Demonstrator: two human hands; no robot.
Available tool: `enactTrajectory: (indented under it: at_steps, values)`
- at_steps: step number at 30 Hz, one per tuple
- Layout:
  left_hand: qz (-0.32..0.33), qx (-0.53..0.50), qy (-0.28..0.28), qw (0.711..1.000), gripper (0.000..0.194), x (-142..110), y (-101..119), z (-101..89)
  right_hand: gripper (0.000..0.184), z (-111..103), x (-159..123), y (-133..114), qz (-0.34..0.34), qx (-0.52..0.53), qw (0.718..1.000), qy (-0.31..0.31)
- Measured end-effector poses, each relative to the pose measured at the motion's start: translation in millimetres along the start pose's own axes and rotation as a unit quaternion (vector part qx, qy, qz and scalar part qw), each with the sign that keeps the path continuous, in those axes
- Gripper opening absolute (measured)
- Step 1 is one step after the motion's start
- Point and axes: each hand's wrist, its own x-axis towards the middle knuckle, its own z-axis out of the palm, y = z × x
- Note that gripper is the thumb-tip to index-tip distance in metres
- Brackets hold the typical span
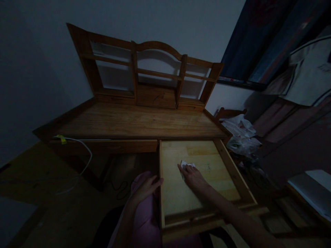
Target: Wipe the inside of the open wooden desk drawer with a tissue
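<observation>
A wooden drawer (173, 203) is pulled out of the desk, its pale bottom panel showing. Inside it, my right hand (193, 177) presses a crumpled white tissue (186, 163) against the bottom, left of the middle. The palm and fingers cover part of the tissue. My left hand (147, 187) is beside the drawer's left wall, fingers stretched out, with a fingertip touching the top of that wall. Below this hand my pink-clad leg (146, 220) shows.
Behind the drawer stands the wooden desktop (152, 120) with a shelf hutch (157, 72) against the wall. A white cable (89, 151) with a yellow tag hangs at the left. Plastic bags (239, 125) lie at the right, below a hanging white shirt (310, 72).
</observation>
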Motion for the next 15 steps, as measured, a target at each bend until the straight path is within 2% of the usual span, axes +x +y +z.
enactTrajectory:
  at_steps: [5, 11, 15]
  values:
    - [0.007, 0.023, 0.004, 1.0, 0.051, -1, 5, -0.5, 0.07, -13, -3, 2, 0.019, 0.006, 0.999, -0.029]
    - [-0.017, 0.029, 0.007, 0.999, 0.047, -2, 2, -0.8, 0.071, -2, -8, 12, 0.018, 0.018, 1.0, -0.011]
    - [0.007, 0.062, 0.015, 0.998, 0.044, 0, -4, -0.3, 0.073, 3, -9, 16, 0.002, 0.018, 1.0, 0.0]
